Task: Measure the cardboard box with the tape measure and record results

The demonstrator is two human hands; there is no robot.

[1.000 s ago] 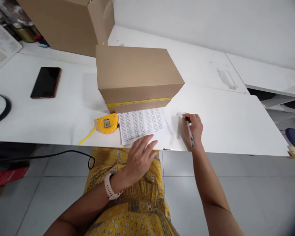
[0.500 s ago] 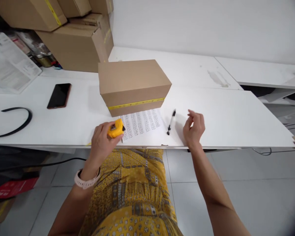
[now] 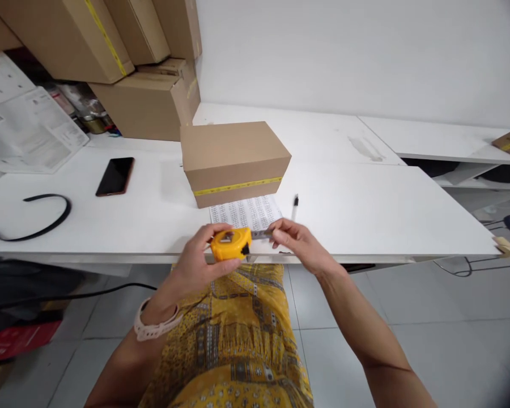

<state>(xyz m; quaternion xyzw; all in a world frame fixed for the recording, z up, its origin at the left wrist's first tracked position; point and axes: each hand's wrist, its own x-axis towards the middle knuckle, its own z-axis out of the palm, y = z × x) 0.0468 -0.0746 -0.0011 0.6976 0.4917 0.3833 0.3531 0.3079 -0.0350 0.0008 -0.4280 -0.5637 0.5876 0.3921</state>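
My left hand (image 3: 198, 263) grips a yellow tape measure (image 3: 230, 244) just above the near edge of the white table (image 3: 365, 209). My right hand (image 3: 296, 243) pinches the end of its tape blade (image 3: 261, 233), drawn out a little to the right. Behind them a sheet of paper with printed columns (image 3: 246, 212) lies on the table. A closed cardboard box (image 3: 233, 160) with a yellow strip along its front stands on the far end of the sheet. A pen (image 3: 295, 205) lies to the right of the paper.
A dark phone (image 3: 115, 175) and a black curved band (image 3: 34, 218) lie on the table at the left. Large cardboard boxes (image 3: 153, 96) and printed sheets (image 3: 29, 133) are stacked at the back left. A lower shelf (image 3: 446, 139) runs off to the right.
My left hand picked the tape measure off the table and brought it toward me. My right hand set the pen down and moved left to take the tape's end.
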